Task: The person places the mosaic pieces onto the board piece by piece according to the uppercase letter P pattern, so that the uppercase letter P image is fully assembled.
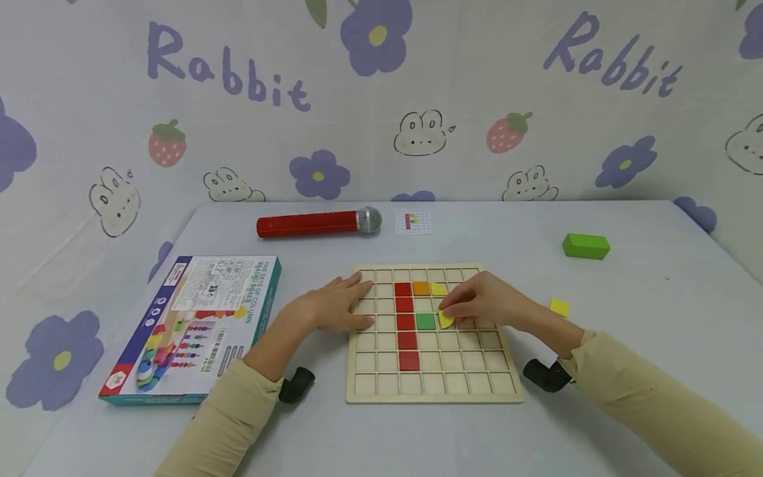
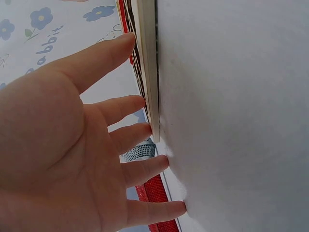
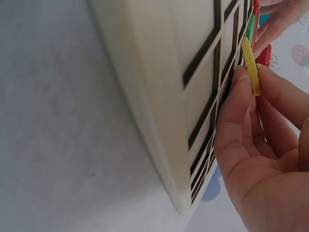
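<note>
A wooden grid board (image 1: 433, 393) lies flat on the table with square tiles in some cells. Several red tiles (image 1: 407, 340) form a column, with an orange tile (image 1: 420, 289) and a yellow tile (image 1: 438, 289) beside its top one and a green tile (image 1: 425, 321) further down. My right hand (image 1: 485, 301) pinches a yellow tile (image 3: 251, 65) between thumb and finger, tilted over the cell right of the green one. Along the board's left edge rests my left hand (image 1: 336, 306), its fingers straight and spread; in the left wrist view its thumb and some fingertips touch the board.
Right of the board lies a loose yellow tile (image 1: 559, 307), with a green block (image 1: 587, 246) farther back. A red-handled microphone (image 1: 310, 224) and a small pattern card (image 1: 412, 223) are behind the board. At left lies a flat toy box (image 1: 197, 324).
</note>
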Available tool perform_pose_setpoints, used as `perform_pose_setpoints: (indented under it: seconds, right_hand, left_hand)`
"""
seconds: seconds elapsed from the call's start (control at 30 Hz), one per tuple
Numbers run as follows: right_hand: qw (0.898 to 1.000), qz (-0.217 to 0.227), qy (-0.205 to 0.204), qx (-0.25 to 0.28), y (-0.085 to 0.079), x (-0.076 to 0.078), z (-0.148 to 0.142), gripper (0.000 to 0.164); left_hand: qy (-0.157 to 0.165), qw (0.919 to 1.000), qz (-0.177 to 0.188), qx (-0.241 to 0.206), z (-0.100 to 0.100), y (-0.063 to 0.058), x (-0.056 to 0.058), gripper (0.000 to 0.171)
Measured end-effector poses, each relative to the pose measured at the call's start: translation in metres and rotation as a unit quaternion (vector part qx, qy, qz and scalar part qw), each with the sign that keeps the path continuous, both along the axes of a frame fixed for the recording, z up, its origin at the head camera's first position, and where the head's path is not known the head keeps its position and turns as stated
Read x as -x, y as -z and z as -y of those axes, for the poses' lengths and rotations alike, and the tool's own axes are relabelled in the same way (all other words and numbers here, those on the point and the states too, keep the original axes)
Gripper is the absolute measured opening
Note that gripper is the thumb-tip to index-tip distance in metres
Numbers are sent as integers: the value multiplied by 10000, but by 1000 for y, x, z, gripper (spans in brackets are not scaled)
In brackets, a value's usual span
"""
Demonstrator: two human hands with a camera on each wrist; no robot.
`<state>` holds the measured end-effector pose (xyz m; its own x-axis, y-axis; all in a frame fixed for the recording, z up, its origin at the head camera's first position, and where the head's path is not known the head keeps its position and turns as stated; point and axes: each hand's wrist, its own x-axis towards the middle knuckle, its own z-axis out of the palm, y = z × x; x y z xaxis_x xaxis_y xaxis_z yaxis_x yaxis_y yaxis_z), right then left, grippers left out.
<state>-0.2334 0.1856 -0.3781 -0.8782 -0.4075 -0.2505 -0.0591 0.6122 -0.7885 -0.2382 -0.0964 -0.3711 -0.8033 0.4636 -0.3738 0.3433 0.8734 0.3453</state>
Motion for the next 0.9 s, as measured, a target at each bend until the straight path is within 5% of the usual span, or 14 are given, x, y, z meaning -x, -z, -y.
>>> perform_pose_setpoints:
  seconds: [0.67,0.9]
  right_hand:
    - [9996,55,276,58,0,-5,0,20]
    - [9959,689,249,529,-1,-3,-11,37]
  left_hand:
    - [3,10000,12,27,-1,-1,0,72]
    - [11,10000,-19,52,-1,0,1,72]
